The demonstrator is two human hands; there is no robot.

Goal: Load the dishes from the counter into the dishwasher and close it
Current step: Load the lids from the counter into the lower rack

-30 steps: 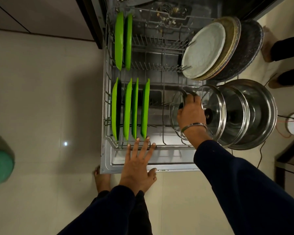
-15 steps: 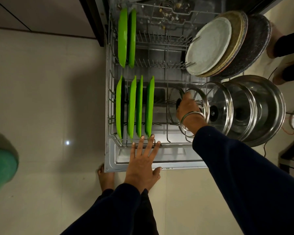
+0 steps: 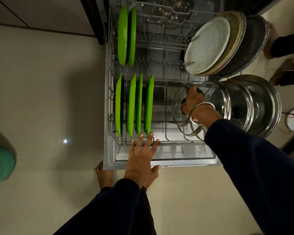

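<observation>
Two hands: right hand (image 3: 193,102) grasps the glass lid (image 3: 180,107) by its knob; left hand (image 3: 142,158) lies flat, fingers straight, on the lower rack (image 3: 176,142) front rail.
Lid position: upright among the tines, just left of three larger lids (image 3: 227,106).
Rack contents: green plates (image 3: 134,104) stand on edge at left.
Procedure: seat the rim between two tines, confirm it stands, then release.
</observation>
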